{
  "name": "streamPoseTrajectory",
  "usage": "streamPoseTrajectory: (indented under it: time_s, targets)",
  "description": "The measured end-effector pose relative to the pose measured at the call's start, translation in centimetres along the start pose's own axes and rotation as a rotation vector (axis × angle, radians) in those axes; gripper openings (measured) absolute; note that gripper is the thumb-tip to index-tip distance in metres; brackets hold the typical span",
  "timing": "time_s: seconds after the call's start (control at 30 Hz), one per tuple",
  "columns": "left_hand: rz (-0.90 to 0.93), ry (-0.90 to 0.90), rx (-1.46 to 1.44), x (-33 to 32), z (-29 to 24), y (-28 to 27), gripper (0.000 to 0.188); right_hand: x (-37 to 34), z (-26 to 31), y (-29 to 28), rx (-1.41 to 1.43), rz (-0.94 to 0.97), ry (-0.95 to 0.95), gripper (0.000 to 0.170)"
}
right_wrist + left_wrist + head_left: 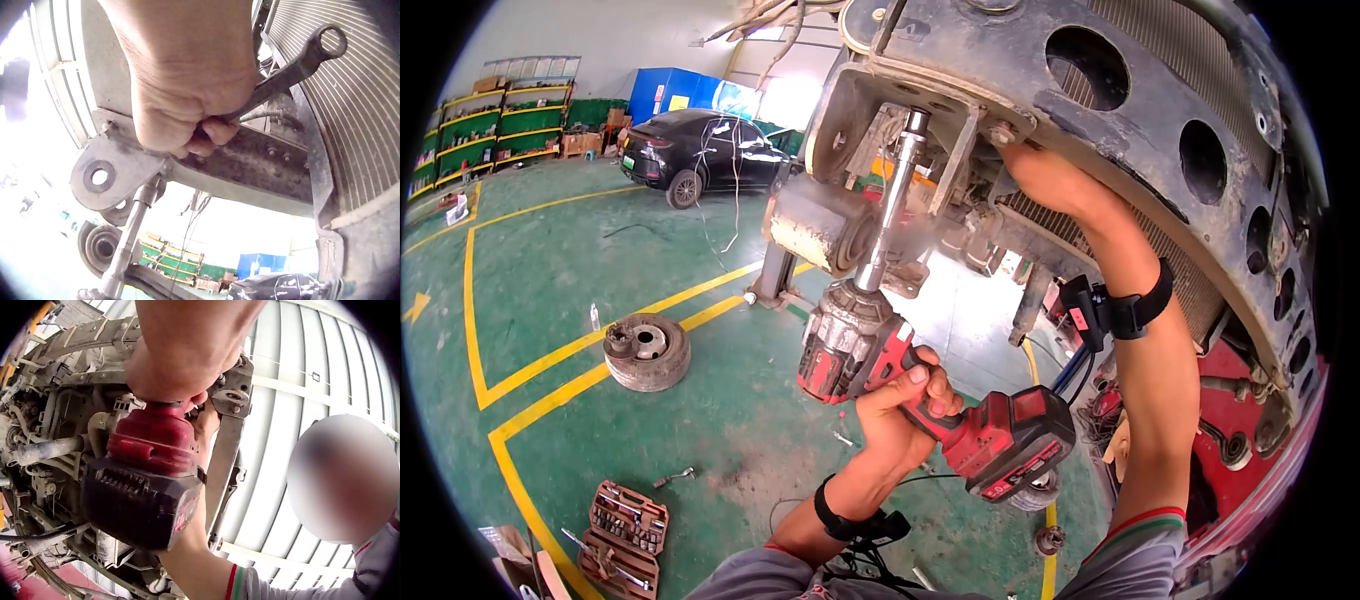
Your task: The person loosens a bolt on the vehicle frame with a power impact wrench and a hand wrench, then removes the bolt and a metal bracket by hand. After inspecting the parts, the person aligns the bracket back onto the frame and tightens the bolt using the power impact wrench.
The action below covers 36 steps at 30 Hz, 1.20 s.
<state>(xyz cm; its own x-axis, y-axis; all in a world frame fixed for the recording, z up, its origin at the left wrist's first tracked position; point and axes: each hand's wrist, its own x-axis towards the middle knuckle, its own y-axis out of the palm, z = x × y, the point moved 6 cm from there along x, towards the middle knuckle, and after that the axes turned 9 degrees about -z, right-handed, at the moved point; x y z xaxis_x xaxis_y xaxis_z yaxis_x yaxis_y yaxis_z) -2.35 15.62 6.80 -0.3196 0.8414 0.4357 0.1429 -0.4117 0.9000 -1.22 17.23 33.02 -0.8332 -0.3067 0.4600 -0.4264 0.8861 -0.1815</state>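
My left hand [897, 412] grips the handle of a red and black cordless impact wrench [855, 345], its battery [1015, 445] toward the right. A long shiny extension bar [892, 205] rises from the wrench, with its socket end inside the steel bracket [845, 125]. Behind the chassis beam, my right hand [187, 94] is mostly hidden in the head view. The right wrist view shows its fingers curled round a dark ring spanner [287, 78], whose free ring end points up and right, near the radiator fins [362, 112].
A rubber-bushed cylinder [810, 225] hangs beside the extension bar. The chassis beam [1140, 130] with round holes curves overhead. On the green floor lie a wheel [650, 370] and an open socket set [625, 525]. A black car [705, 150] stands farther back.
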Motion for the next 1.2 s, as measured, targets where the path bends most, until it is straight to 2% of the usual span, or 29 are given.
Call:
streamPoseTrajectory:
  time_s: [0.03,0.1,0.13,0.2,0.23,0.3,0.33,0.4,0.43,0.5,0.53,0.6,0.63,0.7,0.73,0.8,0.83,0.9,0.93,1.0,1.03,1.1,1.13,1.2]
  targets:
    - [0.001,-0.002,-0.001,-0.1,0.0,0.1,0.017,-0.2,-0.2,0.5,-0.002,0.002,0.000,0.023]
    - [0.002,0.017,0.029,-0.1,-0.1,0.1,0.015,-0.7,1.3,2.0,-0.847,0.043,-0.478,0.022]
    - [0.002,0.015,0.029,0.0,0.0,0.0,0.015,-0.6,1.3,1.8,-0.847,0.045,-0.477,0.022]
    - [0.047,-0.023,0.005,0.1,0.1,-0.1,0.013,0.3,-0.6,0.3,0.055,0.116,0.123,0.024]
    - [0.045,-0.024,0.004,0.0,0.1,-0.1,0.013,0.7,0.0,-0.6,0.056,0.118,0.124,0.024]
    - [0.024,0.010,0.038,-0.1,0.1,-0.2,0.014,0.7,-0.4,-1.6,0.384,0.135,0.484,0.027]
    - [0.027,0.010,0.037,-0.1,0.1,-0.1,0.014,0.6,-0.3,-1.3,0.381,0.133,0.483,0.027]
    - [0.056,0.035,0.031,-0.2,0.1,0.1,0.014,0.3,-0.8,-1.1,0.514,-0.072,0.576,0.020]
    - [0.055,0.034,0.031,-0.1,0.1,0.1,0.014,0.3,-1.0,-1.3,0.514,-0.071,0.577,0.020]
    - [0.002,0.000,0.023,0.2,0.4,-0.1,0.014,0.6,-1.0,-1.3,0.485,0.063,0.536,0.030]
    - [0.003,0.004,0.023,0.3,0.2,-0.2,0.014,0.3,-1.3,-0.9,0.486,0.060,0.533,0.030]
    - [0.056,-0.035,-0.016,0.5,0.2,-0.2,0.016,0.0,-0.5,0.0,-0.026,0.092,0.096,0.029]
    - [0.053,-0.032,-0.018,0.4,0.2,-0.1,0.016,-0.1,-0.7,0.7,-0.023,0.093,0.092,0.029]
    - [0.015,0.001,0.026,0.0,0.0,-0.1,0.018,0.2,-1.3,0.7,0.365,-0.071,0.252,0.028]
    - [0.016,0.005,0.024,0.0,-0.1,-0.2,0.018,0.1,-1.2,0.6,0.366,-0.072,0.247,0.028]
    - [0.040,-0.014,0.009,0.3,0.2,-0.3,0.020,-0.4,0.1,0.5,-0.124,-0.023,-0.056,0.016]
    - [0.045,-0.017,0.012,0.4,0.2,-0.2,0.020,-0.5,-0.3,0.9,-0.129,-0.024,-0.053,0.016]
    - [-0.005,0.034,0.092,0.2,0.1,-0.5,0.022,-0.7,0.5,1.2,-0.570,-0.166,-0.227,0.015]
    - [-0.004,0.027,0.096,0.0,0.2,-0.6,0.022,-0.7,0.6,1.0,-0.572,-0.162,-0.221,0.015]
    - [-0.034,0.037,0.100,-0.3,0.1,-1.3,0.024,-0.9,-2.7,0.7,0.456,-0.198,0.477,0.019]
    - [-0.025,0.032,0.043,-0.8,0.1,-1.7,0.024,-1.5,-2.9,0.4,0.447,-0.206,0.484,0.019]
    - [-0.027,0.066,0.058,-1.8,0.1,-2.5,0.025,-3.6,-3.9,-0.2,0.646,-0.293,0.638,0.019]
    - [-0.039,0.075,0.053,-2.6,0.1,-2.8,0.025,-4.4,-5.1,0.2,0.646,-0.294,0.638,0.019]
    - [-0.055,0.090,0.094,-3.5,0.1,-3.3,0.026,-6.3,-6.8,3.4,1.984,-0.270,0.794,0.015]
